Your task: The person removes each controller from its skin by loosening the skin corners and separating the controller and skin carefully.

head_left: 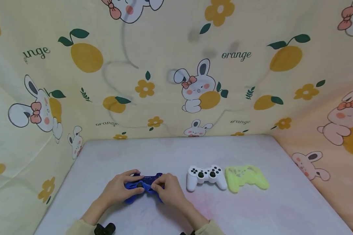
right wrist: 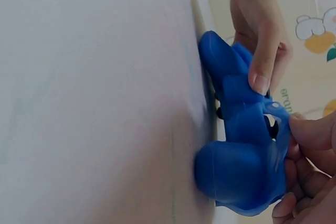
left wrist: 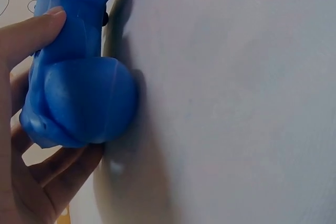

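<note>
A dark blue game controller [head_left: 151, 179] sits low over the table, partly covered by a brighter blue silicone sleeve [head_left: 130, 199]. My left hand [head_left: 117, 188] grips its left side, thumb across the front and fingers around the far edge. At the other side, my right hand [head_left: 171, 192] pinches the sleeve's edge between thumb and index finger. In the right wrist view the pinched sleeve [right wrist: 231, 174] is stretched, and a black part of the controller shows through an opening. The left wrist view shows the thumb pressing the sleeve [left wrist: 89, 98] by a rounded handle.
Right of the hands lies a white game controller [head_left: 191, 183] with black sticks. Beside it is a yellow-green silicone sleeve [head_left: 247, 178], lying flat. The pale table [head_left: 282, 212] meets a printed cloth backdrop [head_left: 164, 49] at the back and sides.
</note>
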Motion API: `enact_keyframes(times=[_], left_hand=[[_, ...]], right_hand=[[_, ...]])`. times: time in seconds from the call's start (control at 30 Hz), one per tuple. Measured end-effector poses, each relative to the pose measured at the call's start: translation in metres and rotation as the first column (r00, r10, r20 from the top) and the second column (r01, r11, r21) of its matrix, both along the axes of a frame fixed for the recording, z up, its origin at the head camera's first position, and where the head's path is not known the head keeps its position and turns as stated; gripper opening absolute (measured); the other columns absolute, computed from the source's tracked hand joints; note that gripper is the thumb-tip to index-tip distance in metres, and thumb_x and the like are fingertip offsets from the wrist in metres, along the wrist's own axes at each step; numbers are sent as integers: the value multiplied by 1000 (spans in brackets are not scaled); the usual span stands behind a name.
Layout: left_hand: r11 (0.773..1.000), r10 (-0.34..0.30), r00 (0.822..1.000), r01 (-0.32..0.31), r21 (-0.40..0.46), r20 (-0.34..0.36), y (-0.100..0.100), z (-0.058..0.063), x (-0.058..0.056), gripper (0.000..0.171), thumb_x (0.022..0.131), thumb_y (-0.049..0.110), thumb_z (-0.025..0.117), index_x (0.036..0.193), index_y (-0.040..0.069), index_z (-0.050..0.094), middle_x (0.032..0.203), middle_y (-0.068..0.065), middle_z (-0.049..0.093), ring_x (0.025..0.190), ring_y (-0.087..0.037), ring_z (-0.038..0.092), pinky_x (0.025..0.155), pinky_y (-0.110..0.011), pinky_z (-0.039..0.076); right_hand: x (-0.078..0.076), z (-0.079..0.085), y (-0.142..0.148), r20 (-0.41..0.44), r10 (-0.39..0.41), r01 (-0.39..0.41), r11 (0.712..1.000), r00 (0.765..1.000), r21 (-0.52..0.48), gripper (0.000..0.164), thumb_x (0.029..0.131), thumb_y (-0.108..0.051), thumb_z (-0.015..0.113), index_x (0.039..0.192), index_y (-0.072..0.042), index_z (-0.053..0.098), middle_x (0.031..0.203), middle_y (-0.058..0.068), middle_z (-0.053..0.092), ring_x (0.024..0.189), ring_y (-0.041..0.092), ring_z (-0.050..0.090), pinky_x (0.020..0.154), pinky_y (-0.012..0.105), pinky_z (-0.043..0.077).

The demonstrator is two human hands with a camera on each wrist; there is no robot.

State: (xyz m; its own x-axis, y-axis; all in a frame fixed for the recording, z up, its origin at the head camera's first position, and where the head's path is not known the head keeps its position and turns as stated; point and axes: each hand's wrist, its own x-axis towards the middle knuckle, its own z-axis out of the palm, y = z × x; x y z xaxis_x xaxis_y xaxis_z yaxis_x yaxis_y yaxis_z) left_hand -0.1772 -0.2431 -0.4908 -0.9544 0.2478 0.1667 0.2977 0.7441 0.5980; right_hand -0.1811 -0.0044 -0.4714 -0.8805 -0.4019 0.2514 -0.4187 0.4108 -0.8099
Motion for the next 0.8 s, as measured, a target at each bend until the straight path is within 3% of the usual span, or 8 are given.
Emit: enact_keyframes(times=[0.37,0.63,0.8], left_hand=[[1000,-12,1000,12,23,11,0,0,0,52,79,60,74,120,28,72,136,-3,58,125,-35,51,95,-59,43],[998,-26,1000,25,54,11,1,-4,1,53,81,58,73,123,26,71,138,-5,55,128,-37,46,100,-62,35],[998,-11,999,13,69,-37,1,-7,4,50,81,54,75,122,26,71,137,-3,56,125,-34,48,99,-62,36]], right_hand=[[5,-4,2,-24,-23,22,1000,999,-17,7,86,-6,75,82,-12,77,78,-13,64,77,6,54,72,26,45],[2,-6,-1,-100,-33,31,999,994,-24,10,86,-4,75,81,-13,76,79,-13,64,85,8,57,80,31,47],[1,-8,-2,-146,-47,45,999,988,-19,8,82,-6,79,83,-14,77,84,-13,64,90,10,57,85,34,46]])
